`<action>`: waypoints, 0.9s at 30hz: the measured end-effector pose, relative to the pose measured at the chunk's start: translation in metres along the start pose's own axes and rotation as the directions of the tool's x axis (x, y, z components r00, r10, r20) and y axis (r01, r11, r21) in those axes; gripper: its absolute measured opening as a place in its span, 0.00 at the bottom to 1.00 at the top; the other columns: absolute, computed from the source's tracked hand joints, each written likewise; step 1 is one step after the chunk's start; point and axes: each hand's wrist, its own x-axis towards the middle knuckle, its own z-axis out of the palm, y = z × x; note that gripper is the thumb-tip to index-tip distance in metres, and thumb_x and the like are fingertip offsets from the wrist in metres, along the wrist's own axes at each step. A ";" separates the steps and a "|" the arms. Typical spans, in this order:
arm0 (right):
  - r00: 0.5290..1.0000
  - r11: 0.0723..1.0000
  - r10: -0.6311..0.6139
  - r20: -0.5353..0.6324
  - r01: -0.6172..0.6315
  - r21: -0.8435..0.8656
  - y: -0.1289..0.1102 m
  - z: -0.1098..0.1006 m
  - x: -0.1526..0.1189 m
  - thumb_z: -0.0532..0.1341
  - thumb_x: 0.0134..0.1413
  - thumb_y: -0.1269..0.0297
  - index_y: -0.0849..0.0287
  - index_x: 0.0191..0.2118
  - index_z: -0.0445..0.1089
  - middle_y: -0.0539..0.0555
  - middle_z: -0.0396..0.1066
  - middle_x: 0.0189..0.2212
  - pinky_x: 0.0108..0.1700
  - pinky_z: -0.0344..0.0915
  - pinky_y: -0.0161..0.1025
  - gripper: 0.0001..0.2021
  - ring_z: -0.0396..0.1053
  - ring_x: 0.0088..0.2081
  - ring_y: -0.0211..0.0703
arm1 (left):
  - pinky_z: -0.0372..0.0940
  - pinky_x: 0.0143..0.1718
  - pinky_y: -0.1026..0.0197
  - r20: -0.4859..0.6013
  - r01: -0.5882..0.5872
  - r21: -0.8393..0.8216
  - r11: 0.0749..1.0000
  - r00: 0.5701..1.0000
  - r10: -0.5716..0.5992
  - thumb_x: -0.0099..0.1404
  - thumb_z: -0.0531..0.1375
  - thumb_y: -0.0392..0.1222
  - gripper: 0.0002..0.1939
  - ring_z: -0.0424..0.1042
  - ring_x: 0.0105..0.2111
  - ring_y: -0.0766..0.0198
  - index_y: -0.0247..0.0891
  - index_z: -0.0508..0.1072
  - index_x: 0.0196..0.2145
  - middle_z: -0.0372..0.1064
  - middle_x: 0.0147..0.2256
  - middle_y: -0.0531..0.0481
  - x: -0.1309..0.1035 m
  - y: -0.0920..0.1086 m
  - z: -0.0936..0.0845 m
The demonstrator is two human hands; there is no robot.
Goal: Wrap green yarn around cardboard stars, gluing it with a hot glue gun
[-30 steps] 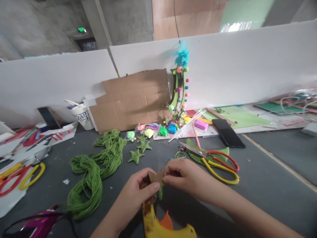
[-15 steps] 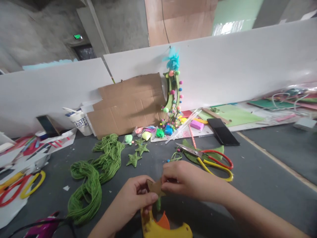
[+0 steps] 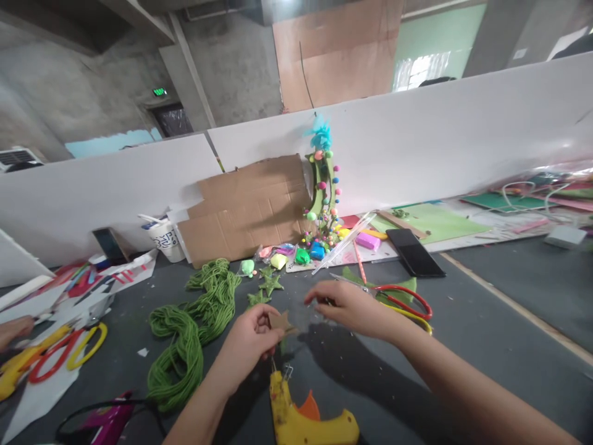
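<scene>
My left hand (image 3: 252, 337) pinches a small brown cardboard star (image 3: 281, 322) between thumb and fingers. A bit of green hangs below the star, partly hidden by my fingers. To the right, apart from the star, my right hand (image 3: 347, 306) hovers over the table with loosely curled fingers, and no object shows in them. Below my left hand stands a yellow glue gun (image 3: 315, 426) with an orange trigger and a wire stand near its tip. Green-covered stars (image 3: 271, 282) lie beyond my left hand. Red-and-yellow-handled scissors (image 3: 403, 300) lie beyond my right wrist, partly covered.
A green yarn skein (image 3: 178, 346) lies left, near a magenta glue gun (image 3: 111, 420) with its cord. More scissors (image 3: 88, 346) and another person's hand (image 3: 13, 330) are at far left. Behind are cardboard (image 3: 245, 216), a pom-pom-decorated crescent (image 3: 322, 191), clay packets and a phone (image 3: 414, 252).
My right hand has let go of the star and moved up and right. My left hand, still holding the star, has shifted slightly left and up, uncovering the yellow glue gun's tip.
</scene>
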 end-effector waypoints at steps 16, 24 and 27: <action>0.943 0.855 -0.170 0.286 0.285 -0.433 -0.049 0.106 -0.040 0.60 0.49 0.70 0.60 0.33 0.72 0.56 0.70 0.28 0.15 0.44 0.37 0.04 0.69 0.25 0.45 | 0.65 0.24 0.61 -0.152 -0.052 -0.155 0.987 0.988 0.028 0.50 0.63 0.40 0.12 0.74 0.25 0.59 0.36 0.66 0.32 0.73 0.27 0.51 0.014 -0.026 -0.018; 0.940 0.998 -0.013 0.342 0.036 -0.060 -0.055 0.045 -0.037 0.60 0.47 0.73 0.57 0.38 0.69 0.54 0.72 0.34 0.17 0.46 0.34 0.11 0.70 0.26 0.40 | 0.67 0.24 0.62 -0.279 -0.149 -0.099 0.984 0.953 0.116 0.52 0.63 0.41 0.12 0.72 0.25 0.63 0.39 0.64 0.33 0.73 0.29 0.53 0.019 -0.029 -0.031; 0.964 0.957 0.132 0.233 -0.185 0.225 -0.054 0.017 -0.032 0.61 0.47 0.69 0.54 0.32 0.65 0.47 0.70 0.26 0.20 0.51 0.32 0.05 0.66 0.24 0.37 | 0.67 0.25 0.62 -0.278 -0.157 -0.085 0.984 0.952 0.128 0.52 0.63 0.39 0.12 0.73 0.26 0.63 0.40 0.65 0.34 0.72 0.28 0.55 0.018 -0.031 -0.030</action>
